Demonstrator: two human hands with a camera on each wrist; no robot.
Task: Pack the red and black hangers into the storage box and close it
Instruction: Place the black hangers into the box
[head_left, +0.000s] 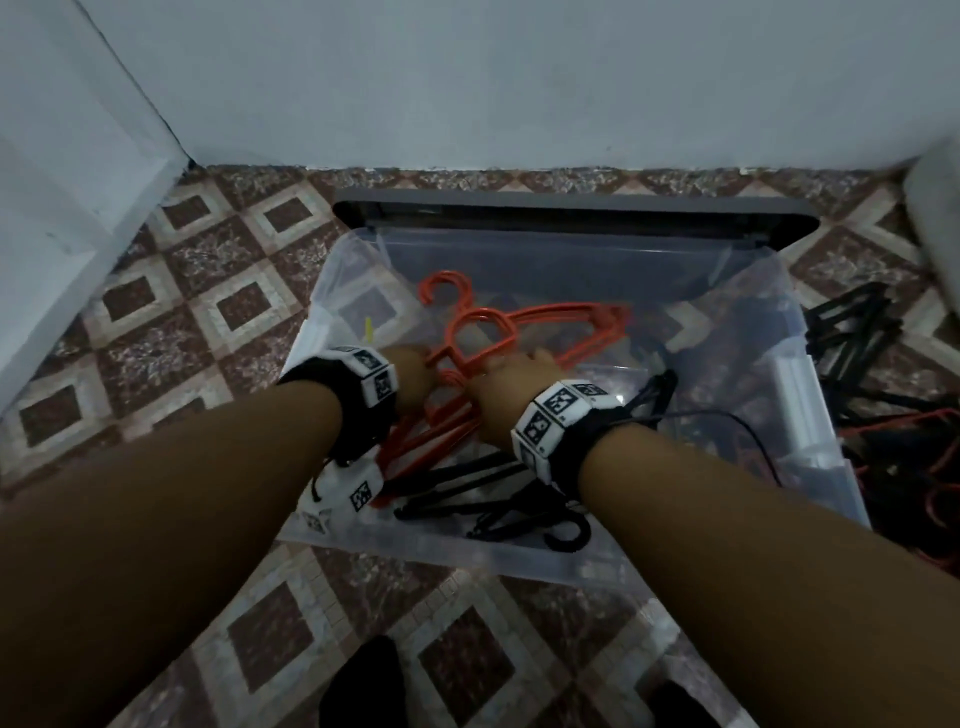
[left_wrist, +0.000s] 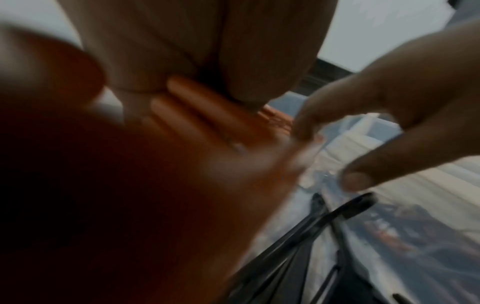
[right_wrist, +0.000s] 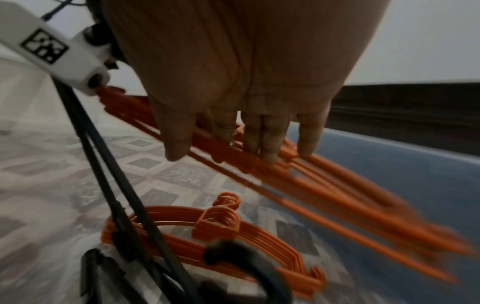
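Note:
A clear storage box (head_left: 519, 564) stands open on the tiled floor, with its grey lid (head_left: 571, 205) propped at the far side. Both hands hold a bundle of red hangers (head_left: 545, 322) over the inside of the box. My left hand (head_left: 415, 371) grips the bundle near its hooks, fingers (left_wrist: 194, 51) curled over the red hangers (left_wrist: 207, 115). My right hand (head_left: 511, 384) lays straight fingers (right_wrist: 262, 139) on the same bundle (right_wrist: 337, 185). A second red bundle (right_wrist: 259, 236) and black hangers (head_left: 493, 499) lie in the box.
More black hangers (head_left: 857, 332) and some red ones (head_left: 909, 431) lie on the floor to the right of the box. A white wall runs behind the lid, and a white door frame (head_left: 78, 182) stands at the left. My feet (head_left: 363, 686) are in front of the box.

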